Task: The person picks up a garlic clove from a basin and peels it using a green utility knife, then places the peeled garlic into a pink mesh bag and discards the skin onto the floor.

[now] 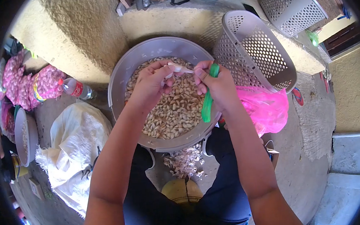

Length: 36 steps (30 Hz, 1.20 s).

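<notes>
My left hand point(155, 79) is closed on a pale garlic clove point(177, 68) with whitish skin, held over the grey tub. Close beside it, my right hand point(217, 83) pinches the clove's thin tip between thumb and finger. A bright green-handled tool point(206, 106) is also gripped in the right hand; its working end is hidden. Below both hands the round grey tub point(165, 42) holds many garlic cloves point(174, 117), which look wet.
Garlic skins point(185, 161) lie between my legs. A perforated basket point(262, 45) and pink bag point(266, 109) stand right of the tub. A white sack point(76, 133), Coca-Cola bottle point(77, 89), pink net bags point(48, 81) and a smaller basin point(32, 138) are at left.
</notes>
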Available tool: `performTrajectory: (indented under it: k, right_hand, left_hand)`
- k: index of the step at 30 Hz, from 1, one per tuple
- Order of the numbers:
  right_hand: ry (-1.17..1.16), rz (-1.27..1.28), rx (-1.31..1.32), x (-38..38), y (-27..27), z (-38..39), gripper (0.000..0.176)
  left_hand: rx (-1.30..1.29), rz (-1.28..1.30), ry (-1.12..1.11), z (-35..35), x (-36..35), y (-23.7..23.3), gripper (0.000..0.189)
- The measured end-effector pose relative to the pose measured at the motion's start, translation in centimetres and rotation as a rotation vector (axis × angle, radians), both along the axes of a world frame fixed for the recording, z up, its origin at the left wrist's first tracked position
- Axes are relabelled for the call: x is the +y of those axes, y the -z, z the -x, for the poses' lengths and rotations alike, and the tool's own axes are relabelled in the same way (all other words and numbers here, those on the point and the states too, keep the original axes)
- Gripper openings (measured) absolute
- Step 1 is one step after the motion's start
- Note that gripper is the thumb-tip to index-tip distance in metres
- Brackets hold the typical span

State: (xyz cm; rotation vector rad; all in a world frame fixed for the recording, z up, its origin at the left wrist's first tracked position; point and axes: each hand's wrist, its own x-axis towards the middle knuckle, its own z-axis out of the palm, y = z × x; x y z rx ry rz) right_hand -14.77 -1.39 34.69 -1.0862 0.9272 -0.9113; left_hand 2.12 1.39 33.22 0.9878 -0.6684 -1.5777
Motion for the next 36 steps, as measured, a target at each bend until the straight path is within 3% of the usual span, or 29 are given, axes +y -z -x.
performTrajectory:
  k: [12, 15, 18, 20, 22, 24, 27, 30, 33, 36]
  right_hand:
    - [0.221, -0.016, -0.184, -1.2, 0.4, 1.4, 0.009]
    - [-0.093, 0.034, 0.433, -0.7, -0.5, 1.7, 0.012]
    - [-0.679, 0.174, 0.825, 1.1, 0.1, 0.6, 0.015]
    - [-1.086, 0.099, 0.926, 2.6, 2.8, 0.3, 0.020]
    - [-1.283, 0.418, 1.012, 5.1, 4.5, -0.3, 0.028]
    - [-1.404, 0.305, 1.088, 7.2, 6.9, -0.4, 0.030]
    - [-1.288, 0.515, 1.192, 9.3, 9.2, 0.0, 0.023]
    - [-1.408, 0.240, 1.136, 8.2, 8.8, -0.3, 0.025]
    - [-1.374, -0.011, 1.002, 7.0, 7.0, -0.2, 0.025]
    - [-1.250, 0.462, 1.153, 6.2, 7.6, -0.2, 0.031]
  left_hand:
    - [0.119, 0.066, -0.033, -1.6, -0.2, 0.0, 0.018]
    - [0.134, 0.166, -0.036, -2.0, 0.0, -0.5, 0.018]
    - [0.048, 0.219, 0.002, -2.3, 0.1, -0.5, 0.020]
    - [-0.001, 0.228, 0.020, -2.2, 0.1, -0.6, 0.022]
    - [-0.017, 0.240, 0.038, -2.2, 0.1, -0.5, 0.024]
    - [-0.026, 0.248, 0.051, -2.2, 0.1, -0.5, 0.025]
    - [-0.038, 0.258, 0.070, -1.8, 0.1, -0.9, 0.026]
    - [-0.049, 0.279, 0.094, -1.8, 0.2, -1.0, 0.026]
    - [-0.046, 0.314, 0.109, -1.8, 0.2, -1.1, 0.024]
    - [-0.097, 0.337, 0.110, -1.6, 0.1, -1.0, 0.022]
